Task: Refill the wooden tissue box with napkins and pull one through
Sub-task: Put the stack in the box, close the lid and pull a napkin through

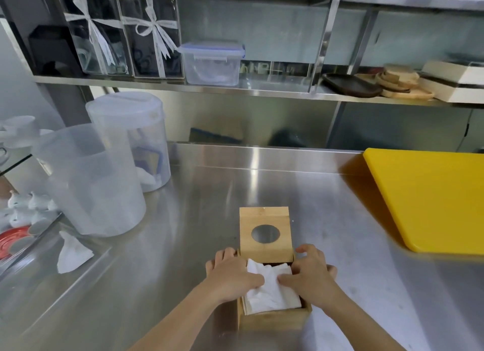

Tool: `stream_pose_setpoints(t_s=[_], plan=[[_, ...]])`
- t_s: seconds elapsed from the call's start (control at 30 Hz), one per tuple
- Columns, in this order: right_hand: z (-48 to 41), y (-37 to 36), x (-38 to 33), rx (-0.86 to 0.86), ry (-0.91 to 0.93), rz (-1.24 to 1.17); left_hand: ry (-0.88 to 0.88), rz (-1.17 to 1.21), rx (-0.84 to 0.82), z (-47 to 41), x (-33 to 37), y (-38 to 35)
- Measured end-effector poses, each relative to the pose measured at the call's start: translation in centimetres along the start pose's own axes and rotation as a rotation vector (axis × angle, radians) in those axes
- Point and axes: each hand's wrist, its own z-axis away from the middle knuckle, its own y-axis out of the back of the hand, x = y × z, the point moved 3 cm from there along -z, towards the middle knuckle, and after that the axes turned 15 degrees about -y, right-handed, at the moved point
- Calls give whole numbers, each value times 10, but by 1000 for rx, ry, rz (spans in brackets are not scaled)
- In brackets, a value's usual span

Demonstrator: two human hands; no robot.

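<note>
A square wooden tissue box (273, 319) sits on the steel counter near the front, its hinged lid (264, 219) swung open and standing up behind it, with a round hole in the lid. White napkins (271, 294) fill the box, the top one rumpled. My left hand (233, 272) rests on the box's left side with its thumb pressing the top napkin. My right hand (310, 274) lies on the right side, thumb also on the napkin. Both hands pinch the top napkin between them.
Two translucent plastic jugs (91, 183) stand at the left, with a loose crumpled napkin (72, 253) in front of them. A yellow cutting board (429, 198) lies at the right. Shelves behind hold a lidded plastic container (213, 63), gift boxes and wooden trays.
</note>
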Motion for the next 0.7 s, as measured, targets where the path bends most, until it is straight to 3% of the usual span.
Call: stream_pose_setpoints(t_s=[0.23,0.43,0.57,0.7], plan=[[-5,-2,-2,44,-45,45,55,-103,-48,-5,9,4],[-5,-5,-5,140,-16,123,44,-216,67,-8,13,-12],[-6,-12,-5,197,5,263,65,-240,7,-8,3,-18],[-10,-22,-1,107,-32,337,77,-301,-10,-9,2,-19]])
